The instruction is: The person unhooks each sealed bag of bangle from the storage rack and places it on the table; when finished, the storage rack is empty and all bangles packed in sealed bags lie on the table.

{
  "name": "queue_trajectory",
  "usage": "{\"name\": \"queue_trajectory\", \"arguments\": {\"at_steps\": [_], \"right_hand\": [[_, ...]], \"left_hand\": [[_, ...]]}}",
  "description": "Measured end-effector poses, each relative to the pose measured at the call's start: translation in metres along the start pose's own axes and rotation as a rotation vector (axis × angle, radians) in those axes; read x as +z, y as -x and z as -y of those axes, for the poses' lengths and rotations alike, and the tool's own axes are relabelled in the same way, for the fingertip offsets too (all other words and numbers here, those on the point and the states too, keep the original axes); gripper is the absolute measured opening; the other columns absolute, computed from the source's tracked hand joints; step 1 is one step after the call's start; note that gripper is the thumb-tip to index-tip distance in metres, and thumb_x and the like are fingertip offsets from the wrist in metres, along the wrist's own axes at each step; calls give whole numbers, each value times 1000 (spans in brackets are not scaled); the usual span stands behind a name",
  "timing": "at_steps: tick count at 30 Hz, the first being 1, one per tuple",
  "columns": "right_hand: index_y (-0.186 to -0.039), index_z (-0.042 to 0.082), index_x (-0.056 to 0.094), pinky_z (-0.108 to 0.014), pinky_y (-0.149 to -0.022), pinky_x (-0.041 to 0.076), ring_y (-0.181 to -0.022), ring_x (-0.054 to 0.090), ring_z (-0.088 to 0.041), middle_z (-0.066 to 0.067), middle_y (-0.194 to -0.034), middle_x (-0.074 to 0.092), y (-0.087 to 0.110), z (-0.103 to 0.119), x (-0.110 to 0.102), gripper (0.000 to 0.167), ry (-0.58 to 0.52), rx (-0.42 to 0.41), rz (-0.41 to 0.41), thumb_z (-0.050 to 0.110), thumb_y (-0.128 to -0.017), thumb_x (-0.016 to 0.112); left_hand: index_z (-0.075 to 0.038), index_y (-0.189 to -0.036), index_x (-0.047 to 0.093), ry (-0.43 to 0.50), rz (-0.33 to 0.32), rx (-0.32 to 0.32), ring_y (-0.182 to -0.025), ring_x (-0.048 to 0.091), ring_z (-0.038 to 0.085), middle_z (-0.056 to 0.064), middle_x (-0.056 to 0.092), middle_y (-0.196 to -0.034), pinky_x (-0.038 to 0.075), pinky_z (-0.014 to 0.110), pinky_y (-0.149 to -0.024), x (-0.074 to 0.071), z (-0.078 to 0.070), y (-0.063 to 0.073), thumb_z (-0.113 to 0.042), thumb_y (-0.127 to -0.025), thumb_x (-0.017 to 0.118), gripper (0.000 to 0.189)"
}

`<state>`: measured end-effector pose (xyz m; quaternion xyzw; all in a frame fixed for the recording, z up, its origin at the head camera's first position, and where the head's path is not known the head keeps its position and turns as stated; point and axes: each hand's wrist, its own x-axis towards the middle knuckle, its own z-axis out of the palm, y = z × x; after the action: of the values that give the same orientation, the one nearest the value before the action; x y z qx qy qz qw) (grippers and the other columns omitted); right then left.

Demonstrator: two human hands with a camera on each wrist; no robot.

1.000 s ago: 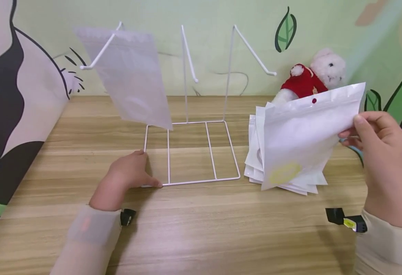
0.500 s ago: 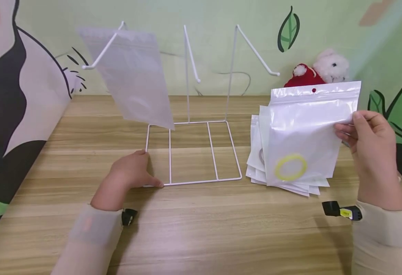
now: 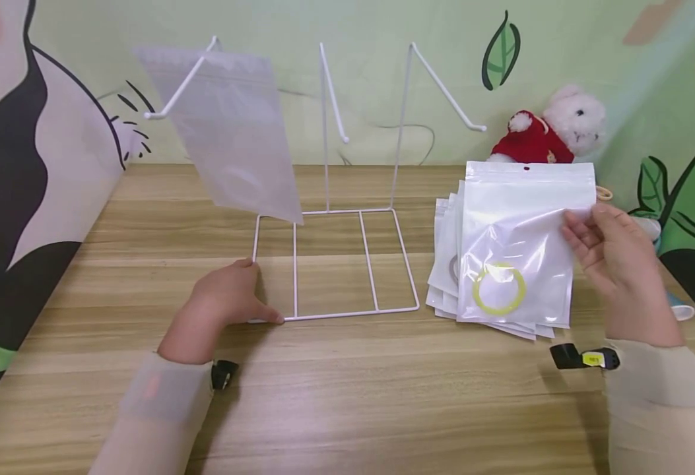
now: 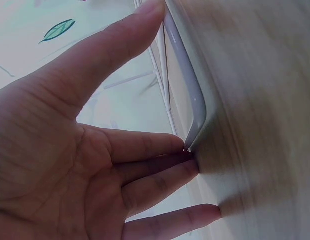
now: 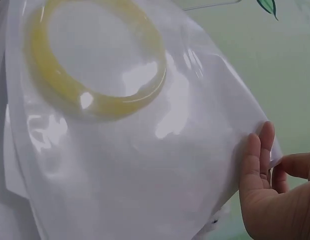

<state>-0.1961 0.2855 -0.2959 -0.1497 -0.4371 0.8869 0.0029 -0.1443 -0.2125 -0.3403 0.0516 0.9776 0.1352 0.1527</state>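
In the head view my right hand (image 3: 620,257) pinches the right edge of a white zip bag (image 3: 531,204) between thumb and fingers. A yellow ring (image 3: 499,289) shows through its clear front; the right wrist view shows the ring (image 5: 102,102) close up. Beneath and to the left of this bag lie several similar bags (image 3: 442,264), partly covered. My left hand (image 3: 222,293) rests at the near left corner of a white wire rack (image 3: 335,315). Its thumb and fairly straight fingertips (image 4: 192,167) touch the base wire (image 4: 187,70).
Three prongs rise from the rack, and a whitish bag (image 3: 234,132) hangs on the left prong (image 3: 181,86). Behind the stack sits a plush toy (image 3: 573,122) in red. Partly hidden items, one a blue-and-white object (image 3: 680,307), lie beyond my right hand. A painted wall backs the wooden table (image 3: 347,396).
My right hand has moved down and left, lowering the bag's top; its tilted front now faces me flatter, over the stack. My left hand and the rack keep their place.
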Motion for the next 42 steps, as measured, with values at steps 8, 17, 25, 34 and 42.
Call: {"name": "queue_trajectory", "arguments": {"at_steps": [8, 17, 25, 34, 42], "right_hand": [[-120, 12, 58, -32, -88, 55, -99, 68, -20, -8, -104, 59, -11, -5, -2, 30, -104, 67, -41, 14, -92, 68], [-129, 22, 60, -35, -98, 50, -117, 61, -21, 7, -137, 35, -23, -11, 1, 43, -119, 111, -91, 17, -89, 74], [-138, 30, 51, -33, -107, 40, -140, 34, -18, 9, -160, 13, -27, -19, 2, 55, 43, 114, -80, 27, -89, 75], [-151, 35, 26, -29, -115, 26, -142, 24, -13, 13, -161, 1, -32, -23, 1, 75, 85, 179, -89, 29, -92, 71], [-156, 32, 26, -25, -119, 9, -149, -1, -10, 11, -162, -17, -27, -31, 9, 67, 162, 204, 3, 33, -99, 60]], "left_hand": [[5, -111, 60, -11, 4, 1, -116, 57, 46, 28, 45, -146, 50, 54, -90, 1, 1, -1, -51, -70, 85, 74], [6, -114, 59, -7, 12, -1, -118, 56, 46, 28, 44, -147, 49, 54, -91, 1, 1, -1, -51, -70, 85, 77], [8, -121, 57, -8, 14, -8, -119, 55, 45, 27, 44, -147, 49, 54, -92, 1, 1, -2, -52, -70, 85, 84], [7, -118, 58, -12, 8, -6, -117, 56, 46, 27, 45, -147, 49, 54, -91, 1, 1, -2, -53, -70, 84, 81], [6, -118, 58, -9, 8, -9, -116, 57, 46, 27, 44, -147, 50, 54, -90, 0, 0, -1, -52, -70, 85, 80]]}}
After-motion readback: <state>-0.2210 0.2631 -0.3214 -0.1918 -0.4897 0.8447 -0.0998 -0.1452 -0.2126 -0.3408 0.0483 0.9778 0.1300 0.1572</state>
